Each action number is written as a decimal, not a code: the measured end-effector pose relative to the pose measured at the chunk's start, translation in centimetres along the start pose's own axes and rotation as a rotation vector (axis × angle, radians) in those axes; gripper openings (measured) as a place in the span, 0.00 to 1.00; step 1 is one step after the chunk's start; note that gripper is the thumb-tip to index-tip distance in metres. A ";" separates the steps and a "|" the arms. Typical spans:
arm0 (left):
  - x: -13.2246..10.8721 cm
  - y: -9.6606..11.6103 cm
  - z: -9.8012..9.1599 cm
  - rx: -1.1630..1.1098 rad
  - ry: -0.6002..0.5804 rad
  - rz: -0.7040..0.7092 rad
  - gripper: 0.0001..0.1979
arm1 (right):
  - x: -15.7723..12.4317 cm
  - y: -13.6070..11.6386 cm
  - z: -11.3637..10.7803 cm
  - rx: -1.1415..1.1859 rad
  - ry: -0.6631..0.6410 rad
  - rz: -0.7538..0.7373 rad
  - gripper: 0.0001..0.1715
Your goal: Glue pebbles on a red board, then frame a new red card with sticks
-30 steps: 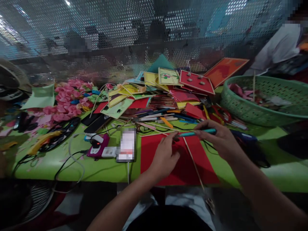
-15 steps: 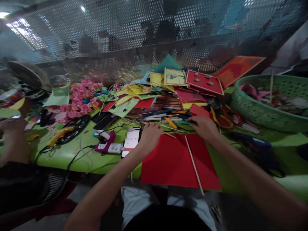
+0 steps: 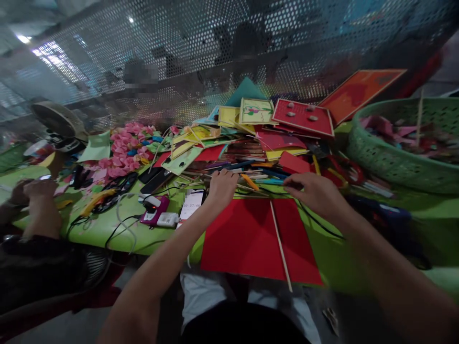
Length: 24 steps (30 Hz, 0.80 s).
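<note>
My left hand (image 3: 223, 187) reaches into a heap of thin sticks and pens, its fingers stretched over them; the thumb is hidden. To the right, my right hand (image 3: 312, 192) is open above the cluttered edge, with a gap between thumb and forefinger. A black cord (image 3: 319, 222) passes close under this hand; contact with it is unclear. In front of me a red sheet (image 3: 240, 239) lies flat, a single thin wooden stick (image 3: 280, 243) lengthwise across it and poking past its near edge. An orange piece (image 3: 250, 182) lies between my hands.
A phone (image 3: 190, 208) and purple power strip (image 3: 156, 212) lie left of the sheet. Decorated cards (image 3: 256, 112) are piled behind. At right are a green basket (image 3: 401, 157), red-handled scissors (image 3: 353, 169) and a dark blue tool (image 3: 390, 215). Another person's hands (image 3: 39, 196) are at far left.
The view has shifted slightly. My left hand has moved a little further into the sticks. The black cord now shows below my right hand, which stays near the same spot.
</note>
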<state>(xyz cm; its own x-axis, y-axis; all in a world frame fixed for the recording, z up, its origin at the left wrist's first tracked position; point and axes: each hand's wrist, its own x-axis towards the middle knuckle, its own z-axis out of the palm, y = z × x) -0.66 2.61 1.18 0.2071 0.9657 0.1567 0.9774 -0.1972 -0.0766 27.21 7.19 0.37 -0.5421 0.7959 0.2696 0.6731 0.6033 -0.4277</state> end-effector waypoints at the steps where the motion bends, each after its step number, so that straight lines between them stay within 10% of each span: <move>1: 0.0 0.1 -0.1 -0.001 0.002 -0.013 0.09 | -0.1 -0.4 0.0 0.031 -0.072 -0.049 0.10; 6: -0.8 1.0 -1.3 -0.017 0.006 -0.018 0.07 | -1.2 -2.7 0.5 0.023 -0.357 -0.349 0.19; 18: -6.3 7.9 -2.9 -0.117 -0.169 0.173 0.11 | -1.7 -2.7 1.3 -0.184 -0.267 -0.353 0.10; 24: -6.0 7.2 -2.9 -0.062 -0.156 0.103 0.11 | -1.1 -2.2 0.3 -0.211 -0.243 -0.274 0.09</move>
<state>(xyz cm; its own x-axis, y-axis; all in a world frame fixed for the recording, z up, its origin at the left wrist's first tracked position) 5.25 -5.10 2.55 0.3016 0.9534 -0.0033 0.9531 -0.3016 -0.0230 26.17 5.00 0.72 -0.8011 0.5849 0.1271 0.5622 0.8081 -0.1759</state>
